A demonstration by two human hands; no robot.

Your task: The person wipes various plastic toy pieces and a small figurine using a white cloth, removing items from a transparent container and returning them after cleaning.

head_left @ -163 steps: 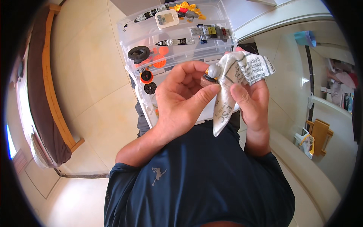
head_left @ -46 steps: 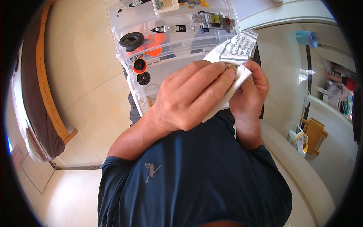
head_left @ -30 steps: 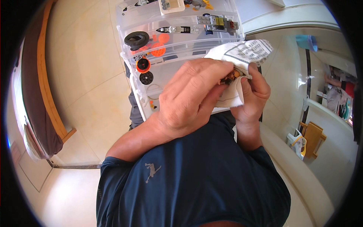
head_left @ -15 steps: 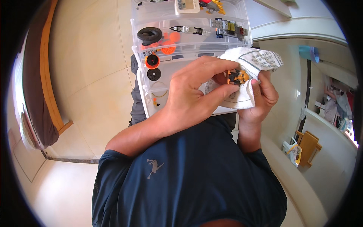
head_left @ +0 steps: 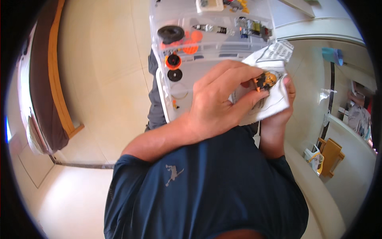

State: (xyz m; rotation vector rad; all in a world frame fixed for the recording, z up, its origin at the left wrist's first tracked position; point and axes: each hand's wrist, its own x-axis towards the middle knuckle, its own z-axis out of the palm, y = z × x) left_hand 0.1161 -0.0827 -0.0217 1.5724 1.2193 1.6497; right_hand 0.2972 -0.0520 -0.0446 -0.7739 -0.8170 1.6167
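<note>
Between the thumb and fingers of my left hand (head_left: 223, 97) is a small toy figure (head_left: 266, 81) with an orange-yellow head and a dark body. My right hand (head_left: 284, 103) is closed on a white cloth (head_left: 274, 105) with dark printing and a dark line. The cloth lies behind and around the figure, against its head. Most of my right fingers are hidden under the cloth. Both hands are above the right front part of a clear plastic container (head_left: 162, 99) holding toy parts.
In the container are a black tyre (head_left: 170, 34), an orange-rimmed black wheel (head_left: 173, 61), a black disc (head_left: 174, 75), a grey boat-like piece (head_left: 210, 28) and a grey brick-built toy (head_left: 254, 28). A wooden-edged brown seat (head_left: 55, 79) stands left; a wooden stool (head_left: 331, 156) lies right.
The view has shifted, so everything sits farther right. The cloth has turned and spread beside the figure, and more of it drapes over my right hand. My left hand keeps its pinch.
</note>
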